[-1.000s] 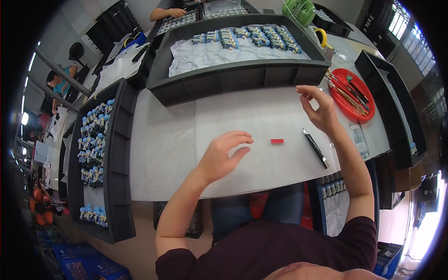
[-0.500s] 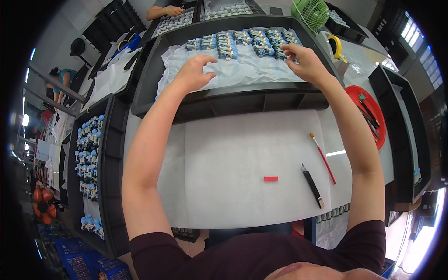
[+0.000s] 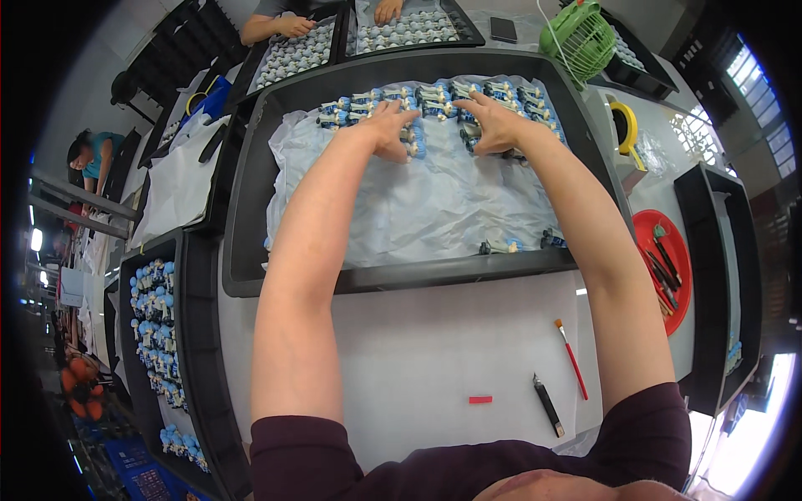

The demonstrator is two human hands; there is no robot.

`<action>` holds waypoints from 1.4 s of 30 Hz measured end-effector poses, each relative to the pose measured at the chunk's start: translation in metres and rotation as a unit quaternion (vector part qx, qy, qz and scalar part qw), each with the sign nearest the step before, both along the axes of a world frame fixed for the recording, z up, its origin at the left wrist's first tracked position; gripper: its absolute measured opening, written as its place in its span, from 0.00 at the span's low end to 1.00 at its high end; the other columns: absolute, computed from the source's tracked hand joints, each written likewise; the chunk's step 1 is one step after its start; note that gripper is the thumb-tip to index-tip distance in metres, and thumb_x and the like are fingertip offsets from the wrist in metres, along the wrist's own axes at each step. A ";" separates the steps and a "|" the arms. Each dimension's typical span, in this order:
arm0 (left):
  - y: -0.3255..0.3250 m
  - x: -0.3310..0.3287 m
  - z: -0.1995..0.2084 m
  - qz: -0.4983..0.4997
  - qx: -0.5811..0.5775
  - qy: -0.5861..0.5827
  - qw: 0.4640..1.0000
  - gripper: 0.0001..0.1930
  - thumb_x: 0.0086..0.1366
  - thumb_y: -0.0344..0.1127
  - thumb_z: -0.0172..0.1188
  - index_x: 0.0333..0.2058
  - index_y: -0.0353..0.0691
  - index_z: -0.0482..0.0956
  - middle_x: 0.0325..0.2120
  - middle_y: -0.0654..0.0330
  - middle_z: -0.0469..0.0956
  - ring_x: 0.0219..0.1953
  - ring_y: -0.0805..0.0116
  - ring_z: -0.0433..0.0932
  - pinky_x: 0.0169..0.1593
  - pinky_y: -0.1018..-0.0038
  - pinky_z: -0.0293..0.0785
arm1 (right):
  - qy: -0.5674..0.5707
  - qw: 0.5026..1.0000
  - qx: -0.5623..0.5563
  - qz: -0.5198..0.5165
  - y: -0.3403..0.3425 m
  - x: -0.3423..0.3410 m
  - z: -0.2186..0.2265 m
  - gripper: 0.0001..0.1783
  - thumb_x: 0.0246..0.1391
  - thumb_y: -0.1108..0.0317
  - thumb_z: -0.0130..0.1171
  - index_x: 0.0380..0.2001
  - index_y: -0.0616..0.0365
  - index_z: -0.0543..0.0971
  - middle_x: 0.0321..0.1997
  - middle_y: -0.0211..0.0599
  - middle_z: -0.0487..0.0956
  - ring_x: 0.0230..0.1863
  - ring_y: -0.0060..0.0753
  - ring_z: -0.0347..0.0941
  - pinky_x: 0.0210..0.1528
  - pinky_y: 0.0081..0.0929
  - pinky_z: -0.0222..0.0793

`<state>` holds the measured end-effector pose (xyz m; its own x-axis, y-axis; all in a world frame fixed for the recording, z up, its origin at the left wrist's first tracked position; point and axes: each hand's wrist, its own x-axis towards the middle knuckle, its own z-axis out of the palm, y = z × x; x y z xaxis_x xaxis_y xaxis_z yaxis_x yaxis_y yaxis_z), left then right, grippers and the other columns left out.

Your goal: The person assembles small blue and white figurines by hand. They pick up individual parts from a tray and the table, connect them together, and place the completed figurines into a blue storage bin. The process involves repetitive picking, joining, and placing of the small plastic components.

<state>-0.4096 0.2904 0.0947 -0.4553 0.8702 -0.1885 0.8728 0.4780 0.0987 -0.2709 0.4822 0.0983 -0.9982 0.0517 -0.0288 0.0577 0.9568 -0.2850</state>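
Inside a large black tray [image 3: 426, 280] lined with thin white sheeting lie rows of small blue-and-white figurines [image 3: 436, 102]. My left hand [image 3: 383, 134] reaches in with thumb and fingers apart, against the left side of a short column of figurines [image 3: 416, 140]. Opposite it, my right hand [image 3: 499, 127] has its fingers spread beside another figurine column [image 3: 469, 135]; its thumb and index finger are close to the pieces. A gap of bare sheeting separates the two columns. Single figurines [image 3: 499, 246] lie near the tray's front edge.
On the white work sheet lie a red block [image 3: 480, 400], a craft knife [image 3: 548, 406] and a red-handled brush [image 3: 571, 359]. A red dish [image 3: 683, 292] holds tools at right. Another figurine tray [image 3: 190, 334] stands left. A green fan [image 3: 578, 40] and co-worker's hands [image 3: 294, 27] are beyond.
Both hands have moved in among the figurines and closer together. My view has shifted forward, so the tray sits lower in the picture and the front figurines show.
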 end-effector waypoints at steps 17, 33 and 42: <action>0.018 -0.012 -0.003 -0.007 -0.089 0.034 0.995 0.48 0.29 0.42 0.71 0.54 0.61 0.59 0.49 0.50 0.61 0.53 0.47 0.57 0.55 0.59 0.62 | -0.071 0.992 0.073 0.078 0.005 -0.024 -0.019 0.45 0.19 0.69 0.69 0.50 0.40 0.63 0.54 0.47 0.58 0.59 0.50 0.54 0.51 0.37 0.65; -0.121 0.153 0.100 -0.093 0.307 -0.283 0.904 0.34 0.34 0.24 0.61 0.46 0.41 0.63 0.37 0.56 0.64 0.38 0.64 0.68 0.41 0.71 0.67 | 0.058 0.935 -0.248 0.246 -0.103 0.158 0.104 0.25 0.25 0.79 0.58 0.35 0.55 0.70 0.47 0.42 0.66 0.53 0.48 0.59 0.46 0.39 0.61; -0.183 0.290 -0.001 -0.070 0.012 -0.168 0.983 0.31 0.36 0.22 0.63 0.44 0.41 0.64 0.42 0.47 0.62 0.46 0.49 0.64 0.41 0.63 0.70 | 0.029 0.989 -0.044 0.140 -0.184 0.264 -0.047 0.22 0.31 0.76 0.59 0.37 0.56 0.70 0.49 0.50 0.65 0.54 0.47 0.58 0.35 0.36 0.59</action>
<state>-0.1194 0.1071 0.0941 -0.2455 0.9261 -0.2863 0.8464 0.3488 0.4025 -0.0072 0.2987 0.0515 -0.9733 -0.2266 0.0368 -0.2242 0.9041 -0.3637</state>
